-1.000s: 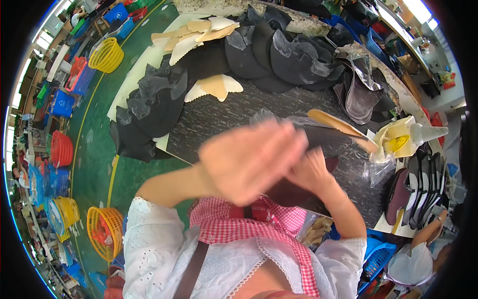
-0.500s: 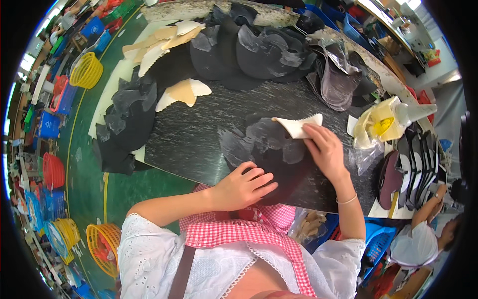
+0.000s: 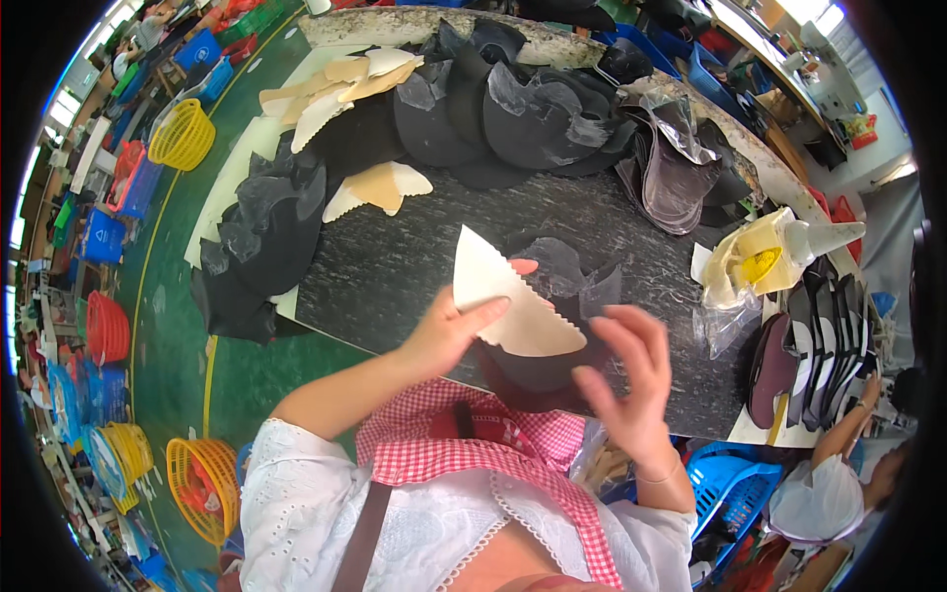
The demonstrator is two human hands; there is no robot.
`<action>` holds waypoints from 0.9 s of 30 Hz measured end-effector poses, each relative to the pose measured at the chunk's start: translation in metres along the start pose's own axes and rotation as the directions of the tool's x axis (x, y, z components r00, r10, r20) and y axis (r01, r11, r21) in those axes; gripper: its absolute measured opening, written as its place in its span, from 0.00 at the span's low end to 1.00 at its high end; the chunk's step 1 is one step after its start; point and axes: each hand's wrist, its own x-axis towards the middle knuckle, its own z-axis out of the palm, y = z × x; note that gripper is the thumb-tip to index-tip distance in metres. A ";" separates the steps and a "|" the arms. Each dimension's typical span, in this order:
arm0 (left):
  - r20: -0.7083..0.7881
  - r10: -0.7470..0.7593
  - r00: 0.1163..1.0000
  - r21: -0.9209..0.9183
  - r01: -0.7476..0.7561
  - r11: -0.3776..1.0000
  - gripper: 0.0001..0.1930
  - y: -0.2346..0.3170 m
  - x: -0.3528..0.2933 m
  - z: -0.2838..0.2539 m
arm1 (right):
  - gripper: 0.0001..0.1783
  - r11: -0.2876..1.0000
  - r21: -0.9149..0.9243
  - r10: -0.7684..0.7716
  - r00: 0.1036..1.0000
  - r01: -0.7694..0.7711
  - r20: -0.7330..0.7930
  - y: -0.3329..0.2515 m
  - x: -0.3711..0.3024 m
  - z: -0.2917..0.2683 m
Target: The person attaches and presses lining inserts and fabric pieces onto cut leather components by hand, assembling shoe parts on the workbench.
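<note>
Two bare hands worked over one dark, streaked bench. The left hand gripped one cream zigzag-edged piece, its thumb on top and its fingers underneath, so that the piece stood tilted just in front of the apron. The right hand held nothing that showed; its fingers and thumb were spread and curved, and whether they touched the dark curved panel beneath could not be told. That one panel lay below the cream piece, between the two hands, with filmy grey patches along its far edge. Beyond the left hand lay two groups of similar cream and tan pieces: a small cluster of at least two, and farther off a larger heap, overlapped too closely to count. Black panels fanned out to the left of the hands, and more black panels overlapped straight ahead, their number unclear. Past the right hand stood one stack of dark tongue-shaped pieces, one pale plastic bottle with a single translucent cone nozzle, one crumpled clear bag, and one row of black-and-white sole-shaped pieces.
</note>
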 end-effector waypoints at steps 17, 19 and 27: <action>0.349 0.410 0.843 0.613 -0.536 0.580 0.18 -0.015 -0.011 0.040 | 0.14 0.719 0.649 0.019 0.939 -0.251 0.342 -0.017 -0.005 0.022; 0.437 0.470 0.767 0.554 -0.641 0.531 0.18 -0.009 -0.009 0.038 | 0.13 0.756 0.614 0.006 0.941 -0.226 0.339 -0.015 -0.002 0.025; 0.266 0.380 0.886 -0.058 -0.379 0.924 0.12 -0.036 0.010 0.022 | 0.11 0.831 0.554 -0.091 0.972 -0.045 0.216 0.119 -0.016 0.063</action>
